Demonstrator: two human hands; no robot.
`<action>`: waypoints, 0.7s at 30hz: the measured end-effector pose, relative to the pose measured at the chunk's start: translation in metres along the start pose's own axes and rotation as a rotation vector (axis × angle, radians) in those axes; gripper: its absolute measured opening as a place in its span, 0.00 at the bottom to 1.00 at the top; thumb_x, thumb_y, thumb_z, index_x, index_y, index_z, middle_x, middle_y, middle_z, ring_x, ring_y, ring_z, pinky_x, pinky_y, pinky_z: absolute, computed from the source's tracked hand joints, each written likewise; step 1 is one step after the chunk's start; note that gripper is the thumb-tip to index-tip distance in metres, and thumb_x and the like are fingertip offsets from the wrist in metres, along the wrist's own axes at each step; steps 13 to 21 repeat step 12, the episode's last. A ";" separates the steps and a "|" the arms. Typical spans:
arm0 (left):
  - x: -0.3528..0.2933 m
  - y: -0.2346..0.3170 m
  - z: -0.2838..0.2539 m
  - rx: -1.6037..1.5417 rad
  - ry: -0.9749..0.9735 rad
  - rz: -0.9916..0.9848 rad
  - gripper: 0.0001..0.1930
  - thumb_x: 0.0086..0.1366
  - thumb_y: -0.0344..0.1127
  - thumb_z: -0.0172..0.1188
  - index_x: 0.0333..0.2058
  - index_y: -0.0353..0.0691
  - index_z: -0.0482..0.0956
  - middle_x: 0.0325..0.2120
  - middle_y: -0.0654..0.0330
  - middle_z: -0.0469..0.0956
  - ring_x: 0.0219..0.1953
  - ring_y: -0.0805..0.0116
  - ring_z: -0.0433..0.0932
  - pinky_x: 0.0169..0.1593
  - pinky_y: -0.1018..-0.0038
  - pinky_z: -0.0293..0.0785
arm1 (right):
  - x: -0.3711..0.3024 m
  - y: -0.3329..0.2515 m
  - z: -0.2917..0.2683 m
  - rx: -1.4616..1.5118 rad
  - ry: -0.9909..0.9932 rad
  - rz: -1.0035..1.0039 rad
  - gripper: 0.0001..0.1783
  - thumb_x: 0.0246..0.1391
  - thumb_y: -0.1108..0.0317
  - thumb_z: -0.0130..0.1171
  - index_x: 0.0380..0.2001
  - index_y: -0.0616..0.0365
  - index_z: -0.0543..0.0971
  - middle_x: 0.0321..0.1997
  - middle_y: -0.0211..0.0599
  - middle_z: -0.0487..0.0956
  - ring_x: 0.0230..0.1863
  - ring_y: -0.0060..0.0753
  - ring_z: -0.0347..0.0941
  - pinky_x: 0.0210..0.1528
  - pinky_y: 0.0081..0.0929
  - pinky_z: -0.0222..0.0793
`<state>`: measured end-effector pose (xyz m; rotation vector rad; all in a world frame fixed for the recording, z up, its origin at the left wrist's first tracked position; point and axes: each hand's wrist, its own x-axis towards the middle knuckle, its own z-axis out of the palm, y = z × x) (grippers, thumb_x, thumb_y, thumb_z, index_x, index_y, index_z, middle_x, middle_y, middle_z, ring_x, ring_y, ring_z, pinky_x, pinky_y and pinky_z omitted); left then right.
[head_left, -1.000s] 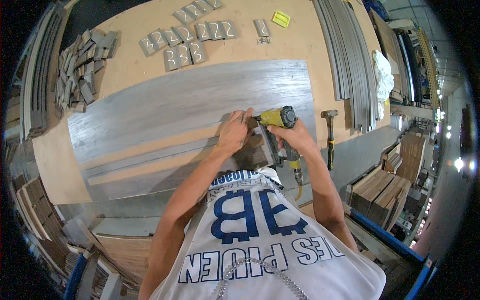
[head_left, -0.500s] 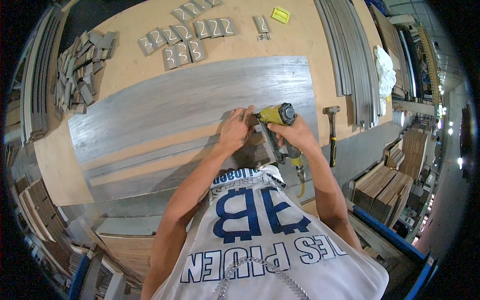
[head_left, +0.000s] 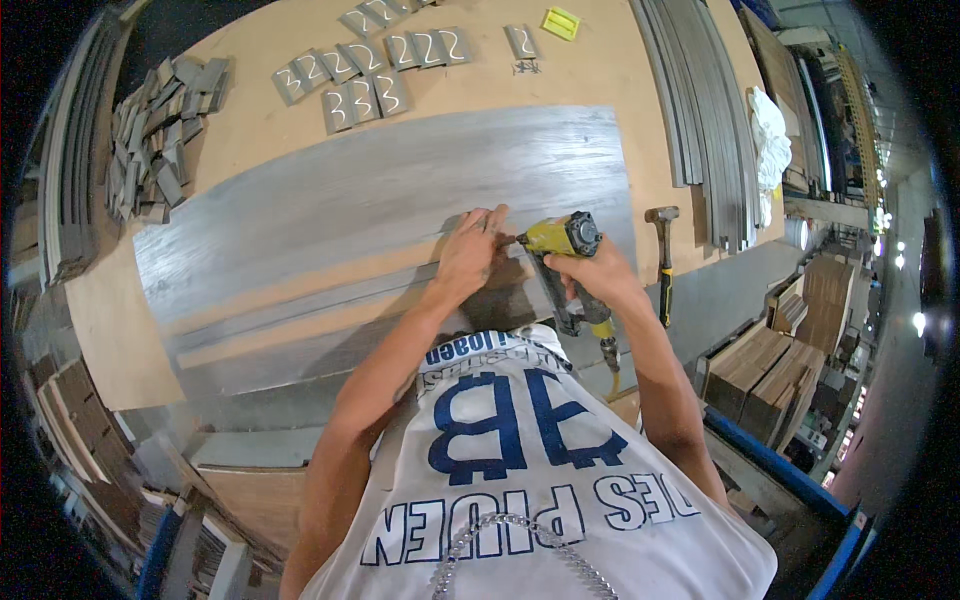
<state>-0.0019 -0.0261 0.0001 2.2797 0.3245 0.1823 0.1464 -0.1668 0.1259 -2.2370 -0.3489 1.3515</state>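
My left hand [head_left: 468, 255] is on a long grey wood strip [head_left: 330, 298], its thumb and fingers closed about the strip's right part. The strip lies along a grey wood-grain panel [head_left: 400, 180], beside tan bands. In my right hand [head_left: 598, 275] is a yellow and black nail gun [head_left: 562, 236], gripped by its handle. Its nose points left, close to my left fingertips. A hose hangs from the base of its handle. Where the nose meets the work is partly hidden by the hand and the tool.
A hammer [head_left: 664, 265] lies right of the panel. Beyond it are long grey strips [head_left: 705, 130] and a white cloth [head_left: 770, 145]. Small marked blocks [head_left: 360, 98] and a yellow case [head_left: 561, 24] lie at the far side. Grey offcuts [head_left: 165, 135] are heaped at left.
The nail gun and my right hand have shifted slightly right and nearer to me. My left hand stays at nearly the same spot on the strip.
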 end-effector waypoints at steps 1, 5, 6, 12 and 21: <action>0.001 0.003 -0.006 -0.022 -0.034 -0.026 0.33 0.57 0.31 0.60 0.61 0.28 0.62 0.44 0.47 0.78 0.56 0.51 0.67 0.61 0.58 0.62 | 0.001 0.002 0.001 -0.002 0.012 0.002 0.15 0.50 0.60 0.67 0.27 0.64 0.81 0.19 0.33 0.78 0.17 0.26 0.76 0.23 0.28 0.72; 0.002 0.002 -0.006 0.029 -0.096 -0.044 0.34 0.57 0.30 0.59 0.62 0.29 0.60 0.38 0.48 0.79 0.57 0.51 0.67 0.62 0.59 0.61 | -0.001 0.000 0.004 0.037 0.007 -0.009 0.14 0.50 0.60 0.67 0.28 0.63 0.81 0.19 0.33 0.78 0.17 0.26 0.77 0.24 0.28 0.72; 0.001 -0.001 -0.002 0.030 -0.095 -0.046 0.34 0.57 0.30 0.59 0.62 0.29 0.60 0.38 0.48 0.79 0.57 0.51 0.67 0.62 0.59 0.61 | -0.001 0.000 0.005 0.035 0.005 -0.010 0.14 0.50 0.60 0.67 0.28 0.63 0.81 0.19 0.33 0.78 0.17 0.26 0.77 0.24 0.28 0.72; 0.000 -0.002 0.003 0.051 -0.050 -0.028 0.38 0.54 0.28 0.60 0.64 0.31 0.58 0.43 0.47 0.78 0.59 0.52 0.66 0.65 0.58 0.59 | -0.001 -0.001 0.007 0.012 0.011 -0.004 0.14 0.51 0.61 0.66 0.30 0.63 0.82 0.20 0.33 0.79 0.17 0.27 0.77 0.24 0.28 0.72; 0.000 -0.002 0.003 0.051 -0.050 -0.028 0.38 0.54 0.28 0.60 0.64 0.31 0.58 0.43 0.47 0.78 0.59 0.52 0.66 0.65 0.58 0.59 | -0.001 -0.001 0.007 0.012 0.011 -0.004 0.14 0.51 0.61 0.66 0.30 0.63 0.82 0.20 0.33 0.79 0.17 0.27 0.77 0.24 0.28 0.72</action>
